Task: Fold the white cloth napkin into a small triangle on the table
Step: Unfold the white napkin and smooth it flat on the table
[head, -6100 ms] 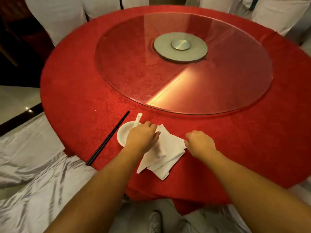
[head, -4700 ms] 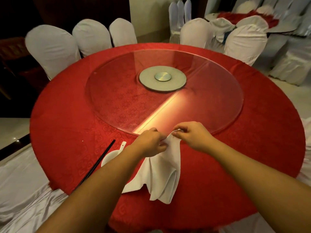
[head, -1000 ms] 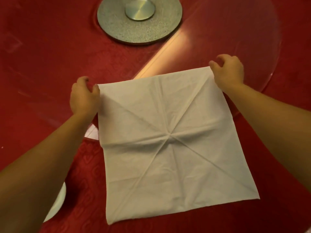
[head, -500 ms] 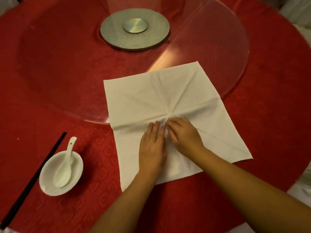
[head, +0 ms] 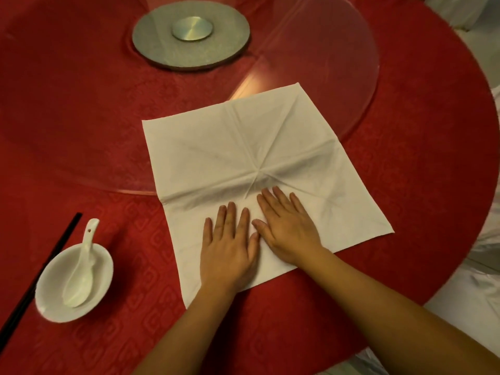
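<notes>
Napkin (head: 243, 163) lies unfolded on table (head: 419, 131), far half on glass. Your left hand (head: 230, 250) and right hand (head: 289, 228) press its near half, fingers flat, gripping nothing. Far-right corner lies nearer your right.

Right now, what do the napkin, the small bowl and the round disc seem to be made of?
Napkin: woven white cloth, matte, keeps soft creases. Bowl: glossy white, probably ceramic. Disc: clear glass, likely; the red tablecloth shows through.

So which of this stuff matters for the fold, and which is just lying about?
In the job:
white napkin
left hand
right hand

Lying about:
bowl
spoon
black chopsticks
glass turntable
</notes>
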Motion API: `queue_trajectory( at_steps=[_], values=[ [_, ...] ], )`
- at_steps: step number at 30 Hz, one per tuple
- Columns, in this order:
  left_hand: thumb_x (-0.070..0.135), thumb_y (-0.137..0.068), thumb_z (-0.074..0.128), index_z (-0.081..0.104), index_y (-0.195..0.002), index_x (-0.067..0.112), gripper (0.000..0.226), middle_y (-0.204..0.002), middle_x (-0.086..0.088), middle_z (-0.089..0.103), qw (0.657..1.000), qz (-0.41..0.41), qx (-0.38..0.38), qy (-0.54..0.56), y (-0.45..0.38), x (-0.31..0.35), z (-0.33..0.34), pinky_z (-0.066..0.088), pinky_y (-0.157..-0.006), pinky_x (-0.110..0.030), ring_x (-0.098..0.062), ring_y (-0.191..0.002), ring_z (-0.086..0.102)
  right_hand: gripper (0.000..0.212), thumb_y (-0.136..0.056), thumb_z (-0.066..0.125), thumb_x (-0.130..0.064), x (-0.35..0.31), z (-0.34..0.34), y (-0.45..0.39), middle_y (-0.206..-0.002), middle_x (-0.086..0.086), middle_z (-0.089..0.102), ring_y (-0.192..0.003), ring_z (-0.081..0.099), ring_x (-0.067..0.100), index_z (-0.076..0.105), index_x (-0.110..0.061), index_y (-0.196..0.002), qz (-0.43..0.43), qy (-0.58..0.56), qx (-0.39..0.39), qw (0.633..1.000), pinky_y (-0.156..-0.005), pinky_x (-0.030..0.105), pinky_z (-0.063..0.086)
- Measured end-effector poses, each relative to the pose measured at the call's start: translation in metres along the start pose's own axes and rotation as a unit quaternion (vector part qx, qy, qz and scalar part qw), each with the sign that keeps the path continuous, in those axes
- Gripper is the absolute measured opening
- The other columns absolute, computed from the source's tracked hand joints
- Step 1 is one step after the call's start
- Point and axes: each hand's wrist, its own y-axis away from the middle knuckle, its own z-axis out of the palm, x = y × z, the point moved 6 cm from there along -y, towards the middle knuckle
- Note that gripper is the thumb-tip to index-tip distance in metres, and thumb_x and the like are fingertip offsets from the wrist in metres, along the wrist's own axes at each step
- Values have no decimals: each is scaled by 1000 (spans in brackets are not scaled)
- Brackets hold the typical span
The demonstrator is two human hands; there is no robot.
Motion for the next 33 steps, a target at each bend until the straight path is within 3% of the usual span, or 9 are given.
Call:
queue_trajectory(
  at_steps=[8, 13, 17, 19, 21, 23, 25, 28, 33],
  values=[
    [59, -94, 8, 9, -150, 31, 62, -159, -3, 6, 999, -12, -14, -28, 22, -61, -11, 2, -119, -45, -14, -145, -6, 78, -84, 1, -73, 42, -8, 4, -161, -3, -2, -146, -9, 15, 4, -31, -150, 44, 41, -18, 998, -117, 44, -5],
    [59, -94, 11, 12, -150, 29, 63, -159, -3, 10, 999, -19, -17, -43, 33, -92, -16, 6, -117, -46, -17, -146, 3, 80, -84, -1, -75, 93, -19, 9, -160, -1, -4, -146, -7, 17, 2, -30, -150, 89, 55, -8, 994, -117, 46, -3],
    [61, -93, 10, 8, -150, 29, 66, -160, -2, 4, 999, -28, -24, -36, 39, -107, -20, 1, -117, -42, -13, -145, -4, 84, -83, 0, -76, 140, -28, 15, -161, 2, 1, -146, -3, 20, 7, -25, -151, 143, 62, 4, 988, -117, 49, 2],
    [60, -94, 14, 9, -150, 28, 65, -160, -2, 3, 999, -36, -28, -18, 39, -107, -22, 1, -118, -41, -16, -146, -4, 84, -83, 1, -76, 149, -28, 15, -161, 3, 3, -146, 0, 21, 9, -25, -150, 145, 65, 7, 987, -116, 51, 3],
    [52, -96, 30, 21, -149, 21, 62, -159, -7, 16, 997, -70, -5, 44, 43, -104, -32, 9, -118, -42, -23, -146, 9, 84, -83, 3, -76, 150, -27, 14, -160, 4, 6, -146, 2, 22, 11, -25, -150, 145, 59, 11, 988, -115, 52, 4],
    [40, -93, 49, 40, -139, 12, 55, -140, -14, 45, 984, -126, 74, 104, 55, -102, -47, 29, -107, -42, -30, -129, 37, 85, -83, 4, -76, 150, -26, 14, -160, 4, 8, -146, 3, 22, 13, -25, -150, 146, 54, 17, 988, -115, 52, 5],
    [31, -86, 60, 49, -127, 13, 46, -109, -6, 61, 955, -207, 119, 178, 76, -105, -56, 44, -87, -37, -22, -102, 53, 86, -82, 4, -78, 152, -25, 14, -160, 4, 8, -146, 3, 22, 13, -26, -149, 147, 49, 21, 988, -115, 52, 5],
    [30, -78, 66, 50, -120, 22, 45, -72, 11, 64, 891, -307, 46, 331, 104, -105, -43, 43, -51, -18, -1, -62, 61, 86, -81, 5, -79, 153, -24, 14, -160, 3, 9, -146, 4, 21, 14, -27, -149, 147, 44, 24, 988, -115, 51, 5],
    [27, -72, 76, 48, -125, 22, 60, -68, 3, 67, 867, -321, -13, 382, 121, -100, -29, 43, -45, -24, -2, -48, 59, 85, -81, 6, -79, 153, -25, 14, -160, 3, 11, -146, 6, 22, 16, -27, -149, 145, 48, 31, 988, -115, 52, 7]
  ],
)
